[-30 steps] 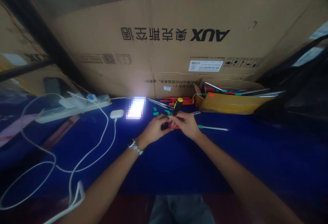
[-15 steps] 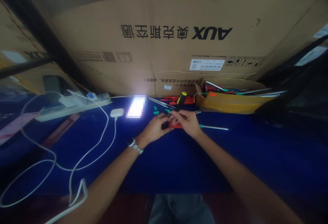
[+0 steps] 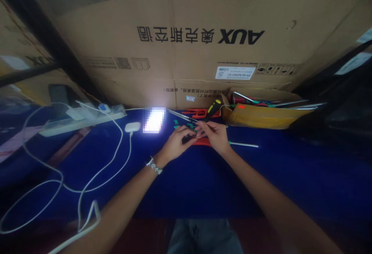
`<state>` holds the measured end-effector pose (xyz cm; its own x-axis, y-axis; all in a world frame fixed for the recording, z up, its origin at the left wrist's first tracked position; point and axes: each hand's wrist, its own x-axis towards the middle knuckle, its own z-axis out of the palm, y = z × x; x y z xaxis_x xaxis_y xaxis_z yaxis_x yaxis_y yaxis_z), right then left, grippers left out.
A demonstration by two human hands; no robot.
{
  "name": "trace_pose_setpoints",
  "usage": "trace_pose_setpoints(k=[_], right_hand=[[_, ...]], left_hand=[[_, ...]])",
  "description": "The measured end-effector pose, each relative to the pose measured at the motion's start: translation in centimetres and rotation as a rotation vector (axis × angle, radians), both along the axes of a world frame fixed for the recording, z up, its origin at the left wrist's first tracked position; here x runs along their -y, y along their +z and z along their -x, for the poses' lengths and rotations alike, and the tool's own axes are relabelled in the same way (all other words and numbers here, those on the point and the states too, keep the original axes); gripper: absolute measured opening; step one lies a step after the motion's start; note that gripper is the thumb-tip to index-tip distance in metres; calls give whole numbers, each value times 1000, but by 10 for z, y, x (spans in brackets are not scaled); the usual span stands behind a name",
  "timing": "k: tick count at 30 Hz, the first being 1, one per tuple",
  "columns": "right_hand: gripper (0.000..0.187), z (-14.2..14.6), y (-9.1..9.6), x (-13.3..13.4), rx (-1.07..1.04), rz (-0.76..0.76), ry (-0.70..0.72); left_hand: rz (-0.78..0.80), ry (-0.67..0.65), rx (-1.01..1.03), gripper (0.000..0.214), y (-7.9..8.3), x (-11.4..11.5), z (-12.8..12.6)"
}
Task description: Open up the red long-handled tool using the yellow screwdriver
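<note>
My left hand [image 3: 176, 143] and my right hand [image 3: 214, 135] meet over the blue table [image 3: 186, 184]. Both close around a red and black piece [image 3: 200, 141] lying under them. My right hand also grips a screwdriver with a black and yellow handle [image 3: 214, 108], which tilts up and to the right toward the small box. Its tip points down between my fingers. My left wrist wears a metal watch [image 3: 153, 165].
A small open cardboard box [image 3: 258, 116] with several screwdrivers stands at the back right. A loose screwdriver [image 3: 242, 144], red parts [image 3: 197, 113] and teal bits [image 3: 176, 125] lie nearby. A bright phone [image 3: 154, 121], earbuds case [image 3: 132, 127], power strip [image 3: 78, 120] and white cables [image 3: 87, 184] are left. A large carton [image 3: 186, 44] stands behind.
The screwdriver handle has swung from upright toward the right and lower. My hands shifted slightly farther back, staying on the red and black piece.
</note>
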<state>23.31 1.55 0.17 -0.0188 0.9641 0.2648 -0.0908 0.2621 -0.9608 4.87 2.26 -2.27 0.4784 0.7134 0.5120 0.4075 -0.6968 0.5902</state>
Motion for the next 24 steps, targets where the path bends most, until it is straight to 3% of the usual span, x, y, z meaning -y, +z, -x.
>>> trace_pose_setpoints(k=[6,10,16,20,24], right_hand=[[49,0,4,0,-38,8,-57],[50,-7,6,1,-10,8,-102],[42,-22,2,9,333,-48,-141],[38,-29,-3,10,527,-93,-157],[36,-37,-5,14,547,-59,-171]], left_hand=[[34,20,69,6,-1,0,-2],[20,134,-2,9,3,-3,2],[-46,272,-245,14,4,-7,6],[-75,281,-286,18,5,-4,6],[-143,204,-247,20,13,5,3]])
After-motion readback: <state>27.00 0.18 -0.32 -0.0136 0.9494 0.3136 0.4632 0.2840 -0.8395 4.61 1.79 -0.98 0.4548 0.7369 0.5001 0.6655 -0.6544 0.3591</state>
